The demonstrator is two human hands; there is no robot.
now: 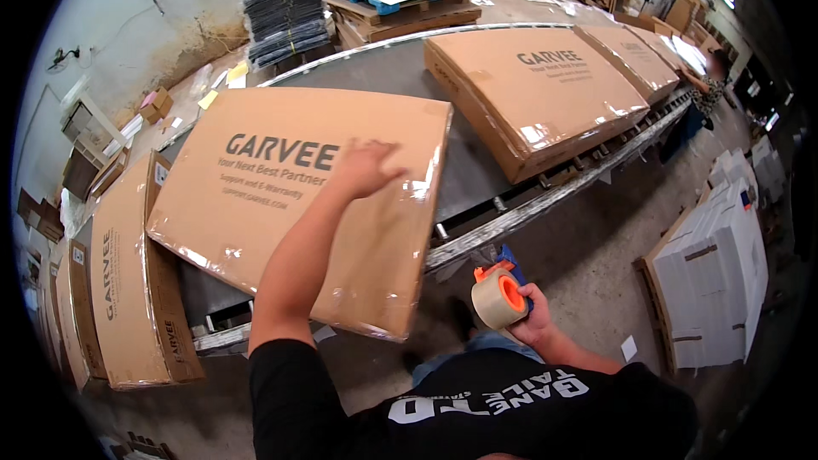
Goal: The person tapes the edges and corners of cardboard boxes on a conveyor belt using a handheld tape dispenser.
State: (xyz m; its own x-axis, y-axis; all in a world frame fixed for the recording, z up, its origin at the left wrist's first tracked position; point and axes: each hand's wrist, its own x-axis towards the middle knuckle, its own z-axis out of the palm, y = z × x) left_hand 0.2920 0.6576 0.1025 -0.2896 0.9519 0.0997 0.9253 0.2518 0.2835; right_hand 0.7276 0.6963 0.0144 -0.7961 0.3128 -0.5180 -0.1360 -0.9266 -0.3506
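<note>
Cardboard flat box [290, 196] overhangs the surface's [477, 170] near edge, left hand [362, 166] spread open on top, right hand [532, 311] gripping a tape dispenser [501, 294] below it; steadying pressure probably keeps it level.

Tan brown was the flat carton [290, 196] with dark lettering; the tape roll [497, 300] showed beige on a bright orange core; conveyor belt [388, 77] dark grey.

A long dark conveyor table [477, 179] with metal rollers along its near edge runs from lower left to upper right. Flat brown cardboard cartons lie on it: the nearest carton [281, 196] overhangs the near edge, a second carton [537, 94] sits farther along, more cartons [639, 55] beyond.
</note>
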